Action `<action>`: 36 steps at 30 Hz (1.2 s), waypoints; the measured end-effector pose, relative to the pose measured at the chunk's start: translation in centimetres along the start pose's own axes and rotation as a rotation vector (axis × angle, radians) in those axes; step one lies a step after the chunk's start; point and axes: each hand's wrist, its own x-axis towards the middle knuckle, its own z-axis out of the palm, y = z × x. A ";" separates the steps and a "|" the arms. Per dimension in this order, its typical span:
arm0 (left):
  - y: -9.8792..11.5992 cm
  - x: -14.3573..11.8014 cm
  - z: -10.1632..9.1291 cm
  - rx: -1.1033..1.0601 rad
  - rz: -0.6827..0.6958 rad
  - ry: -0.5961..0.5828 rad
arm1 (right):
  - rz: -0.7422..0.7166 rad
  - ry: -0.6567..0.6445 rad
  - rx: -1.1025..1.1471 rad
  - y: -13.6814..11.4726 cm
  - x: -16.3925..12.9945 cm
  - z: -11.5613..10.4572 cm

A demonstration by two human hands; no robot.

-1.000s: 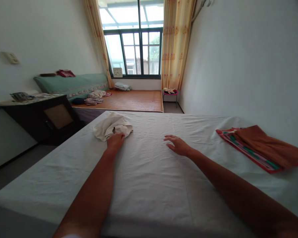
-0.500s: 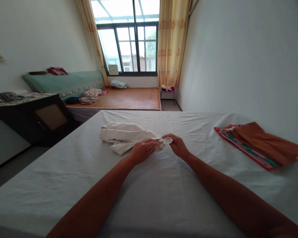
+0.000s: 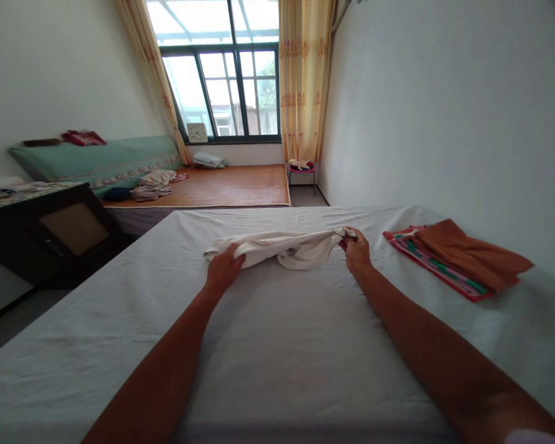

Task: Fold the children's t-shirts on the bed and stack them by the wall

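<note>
White bedsheet [image 3: 277, 345] bears a cream cloth [image 3: 282, 246], each hand's grip pinching one end; no writing visible.

No readable text, label, brand or sign found. Clock [image 3: 197, 132] on windowsill: square pale face seen, numerals too small to be read. Curtain [image 3: 304, 80]: repeated pink motif seen, pattern only, no lettering. Striped folded cloth [image 3: 432, 264] on bed: coloured bands only, no print made out. Items on dark cabinet [image 3: 50, 229] at left too blurred for any writing to be read.
</note>
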 end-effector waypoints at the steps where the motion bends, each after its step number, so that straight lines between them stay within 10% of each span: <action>1: 0.2 0.2 -0.5 -0.190 -0.061 0.057 | -0.008 -0.005 0.000 -0.2 -0.1 0.2; 6: 1.7 0.7 -2.0 -0.992 -0.249 0.111 | -0.104 -0.083 -0.231 -1.7 -0.8 0.6; 11: 2.5 -0.1 -0.6 -1.127 -0.245 -0.108 | -0.540 -0.214 -0.859 -3.3 -2.6 0.9; 16: 3.9 -2.3 0.7 -0.948 -0.047 -0.651 | -0.684 -0.630 -1.022 -2.8 -6.1 2.4; 21: 4.9 -3.4 0.3 -0.786 0.139 -1.214 | -0.463 -0.824 -0.947 -1.2 -5.8 2.1; 28: 0.8 -0.6 -2.5 -0.737 0.117 -0.720 | 0.314 -1.145 -0.422 -5.8 -3.0 0.3; 31: -1.1 0.1 -3.3 -0.457 0.224 -0.697 | 0.511 -1.273 -0.380 -7.5 -2.8 -0.7; 36: -1.4 -0.5 -1.6 -0.083 0.424 -0.765 | 0.485 -0.998 -0.275 -6.2 -2.3 -0.9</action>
